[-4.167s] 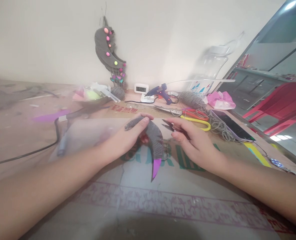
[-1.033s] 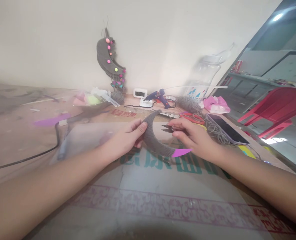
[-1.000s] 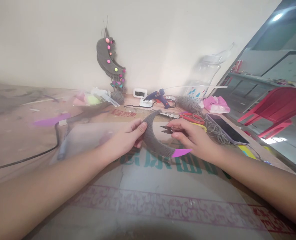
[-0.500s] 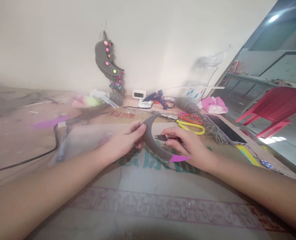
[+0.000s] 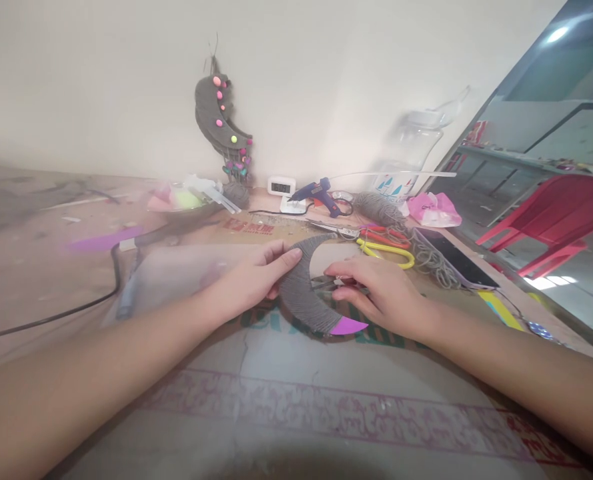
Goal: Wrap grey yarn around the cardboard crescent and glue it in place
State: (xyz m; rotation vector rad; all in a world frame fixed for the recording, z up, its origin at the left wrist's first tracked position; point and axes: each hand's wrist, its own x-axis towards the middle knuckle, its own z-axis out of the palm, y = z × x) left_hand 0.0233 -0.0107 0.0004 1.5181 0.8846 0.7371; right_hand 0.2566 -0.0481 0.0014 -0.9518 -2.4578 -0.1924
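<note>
My left hand (image 5: 271,267) is closed on the outer edge of a crescent moon shape (image 5: 301,287), thumb on its front face. Grey yarn wraps most of the crescent, and its lower tip is bare purple. Just right of the crescent's inner curve, my right hand (image 5: 381,293) is closed around a small pointed metal tool (image 5: 323,283). The fingers cover much of that tool, so its exact kind is unclear. Under both hands lies a printed, translucent sheet (image 5: 286,413).
Behind the hands are yellow-handled scissors (image 5: 389,253), a blue glue gun (image 5: 321,197), grey yarn (image 5: 433,260) and a phone (image 5: 456,257). A white clock (image 5: 281,185) stands near the wall. A decorated grey crescent (image 5: 213,113) hangs there. A black cable (image 5: 113,280) runs along the left.
The crescent has turned its broad face more toward me, its purple tip shifting left, away from my right hand. The pointed tool now sits within the crescent's curve. The view has shifted slightly.
</note>
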